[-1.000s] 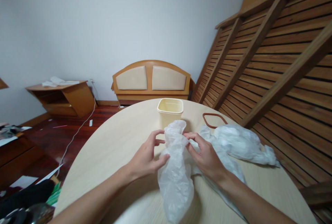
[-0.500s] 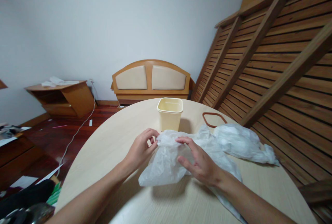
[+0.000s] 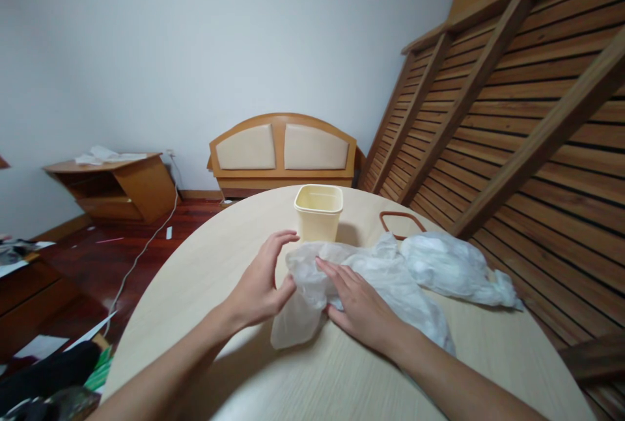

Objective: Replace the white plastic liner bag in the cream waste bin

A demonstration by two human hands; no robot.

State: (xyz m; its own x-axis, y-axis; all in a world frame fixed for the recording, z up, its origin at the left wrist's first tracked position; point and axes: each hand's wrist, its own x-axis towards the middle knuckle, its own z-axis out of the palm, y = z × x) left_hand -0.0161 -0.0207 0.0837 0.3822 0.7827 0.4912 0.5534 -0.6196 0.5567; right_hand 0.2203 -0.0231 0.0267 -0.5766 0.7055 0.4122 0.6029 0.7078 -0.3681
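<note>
A thin, whitish translucent plastic bag (image 3: 299, 323) lies crumpled between my hands on the table. My left hand (image 3: 258, 281) is at its left edge, the fingers and thumb apart in a C shape with nothing gripped. My right hand (image 3: 359, 307) rests over the bag's middle, its fingers stretched out against the plastic and the thumb apart. Just beyond the bag stands a pale yellow square tub (image 3: 318, 213), upright with its top uncovered. The bag overlaps the tub's base in view.
A second, stuffed white plastic bag (image 3: 461, 268) lies at the right. Behind it is a brown rounded-square ring (image 3: 401, 214). The round table (image 3: 195, 297) carries all these. Slatted wooden panels (image 3: 512, 128) lean close on the right; a white cable (image 3: 141, 255) crosses the floor at left.
My left hand has come away from the bag and opened wider. The right hand has moved slightly left and down onto the bag, which now sits lower and flatter.
</note>
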